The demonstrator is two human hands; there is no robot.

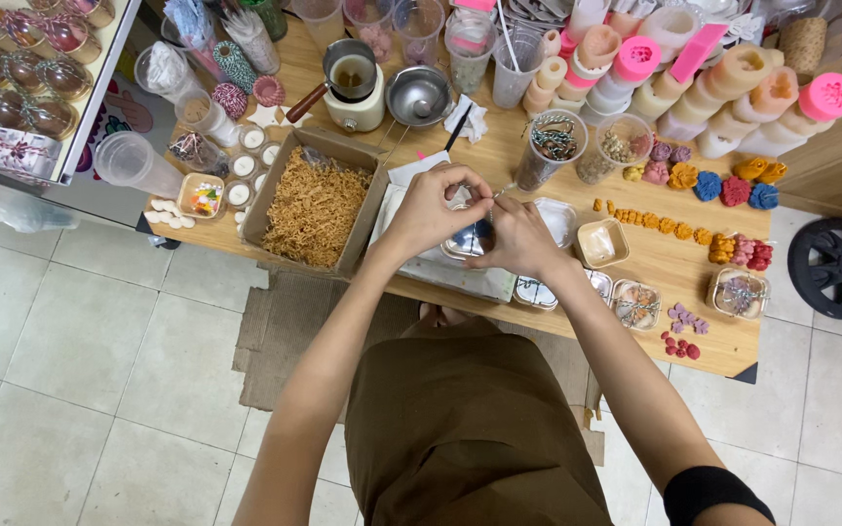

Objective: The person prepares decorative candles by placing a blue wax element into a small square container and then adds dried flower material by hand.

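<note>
Left hand: our left hand [428, 209] curls over the top of a small clear round shell [470, 239], fingers bent and pressed against its upper rim.
Right hand: our right hand [518, 239] cups the shell from the right, thumb and forefinger pinched together on a thin strand at its top; what the strand is we cannot tell.
Shell: it sits between both hands, just above a white tray [440, 273] at the near edge of the wooden table [655, 263].
Left of the hands: a cardboard box [316, 205] filled with tan shredded paper lies just beside the tray.
Far side: a small pot on a cream warmer [353, 88] and a metal strainer bowl [418, 95] stand behind the box.
Right of the hands: an empty beige dish [601, 244] is near our right wrist; beyond it lie small orange, blue and red flower shapes [723, 187].
Far right: a row of tall silicone moulds [733, 83], some capped pink.
Near edge: small clear boxes [635, 302] with tied contents.
Far left: small white discs in clear cups [246, 166].
</note>
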